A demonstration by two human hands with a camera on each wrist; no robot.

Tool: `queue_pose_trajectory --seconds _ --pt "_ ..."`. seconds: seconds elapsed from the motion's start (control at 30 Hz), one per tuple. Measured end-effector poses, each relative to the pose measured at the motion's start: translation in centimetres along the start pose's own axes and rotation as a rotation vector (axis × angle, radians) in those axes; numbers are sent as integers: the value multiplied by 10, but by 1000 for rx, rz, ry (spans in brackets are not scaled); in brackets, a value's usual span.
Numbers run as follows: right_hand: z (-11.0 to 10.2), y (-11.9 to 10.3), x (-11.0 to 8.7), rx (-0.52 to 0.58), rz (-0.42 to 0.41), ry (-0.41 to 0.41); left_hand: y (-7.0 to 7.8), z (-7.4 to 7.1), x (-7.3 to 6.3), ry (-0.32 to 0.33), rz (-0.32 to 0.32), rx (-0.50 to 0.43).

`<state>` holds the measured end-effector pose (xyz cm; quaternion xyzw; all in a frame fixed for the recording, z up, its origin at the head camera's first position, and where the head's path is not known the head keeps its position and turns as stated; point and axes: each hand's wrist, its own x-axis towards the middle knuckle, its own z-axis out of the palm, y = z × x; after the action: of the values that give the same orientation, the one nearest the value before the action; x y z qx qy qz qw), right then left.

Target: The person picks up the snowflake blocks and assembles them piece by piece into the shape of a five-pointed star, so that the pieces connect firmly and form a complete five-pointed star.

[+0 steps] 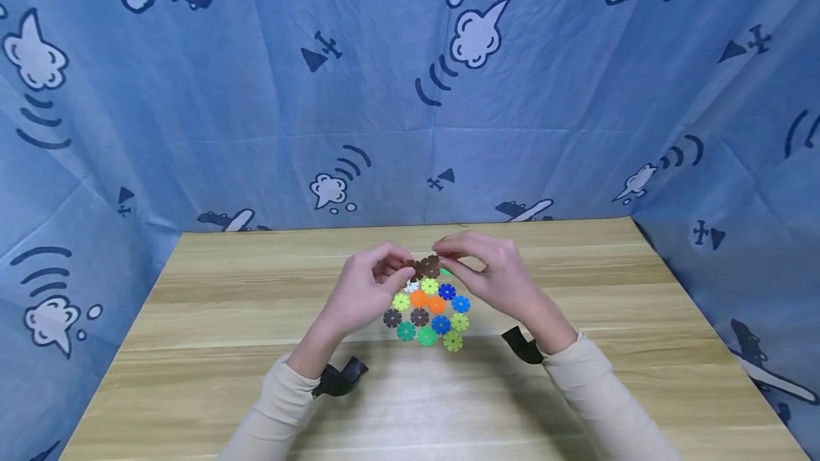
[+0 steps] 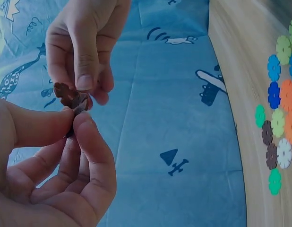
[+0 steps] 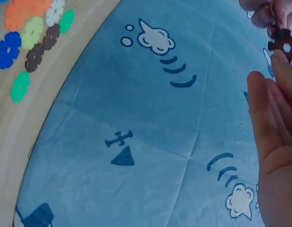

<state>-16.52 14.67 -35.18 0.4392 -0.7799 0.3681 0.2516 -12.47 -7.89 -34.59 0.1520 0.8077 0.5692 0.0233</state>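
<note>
Above the table, my left hand point(image 1: 365, 290) pinches a brown notched plastic disc between thumb and index finger. My right hand point(image 1: 490, 272) grips another brown notched disc point(image 1: 430, 266) by its edge, close against the left one. In the left wrist view the brown discs point(image 2: 65, 93) meet at an angle just over the left fingertips, and the fingers partly cover them. From the right wrist, a brown disc point(image 3: 284, 46) with square notches and a centre hole shows flat, my right thumb at its lower edge.
Below the hands, several loose notched discs lie on the wooden table point(image 1: 211, 319): orange point(image 1: 437, 304), blue point(image 1: 440, 324), green point(image 1: 426, 336), yellow-green point(image 1: 453, 341), dark brown point(image 1: 419, 316) and white point(image 1: 412, 287). A blue printed curtain point(image 1: 384, 91) hangs behind the table and at both sides.
</note>
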Motion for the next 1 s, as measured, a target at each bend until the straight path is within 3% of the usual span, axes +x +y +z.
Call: queue_pose_trajectory --seconds 0.1,0.17,0.3,0.43,0.77,0.9,1.0 --pt "-1 6 4 -50 90 -12 -1 -3 0 20 -4 -15" --pt "-3 9 6 -88 190 -66 -1 -4 1 29 -6 -29" --pt "-3 16 8 -189 433 -266 -1 -6 1 38 -1 -53" --pt "3 24 6 -295 587 -470 -2 -7 1 33 -6 -83" --pt "25 46 0 -345 774 -837 -1 -9 2 38 -36 -121" --pt "35 57 -4 -327 819 -938 -2 -9 2 48 -32 -125" --pt "42 66 -10 -319 815 -968 -3 -9 2 48 -32 -131"
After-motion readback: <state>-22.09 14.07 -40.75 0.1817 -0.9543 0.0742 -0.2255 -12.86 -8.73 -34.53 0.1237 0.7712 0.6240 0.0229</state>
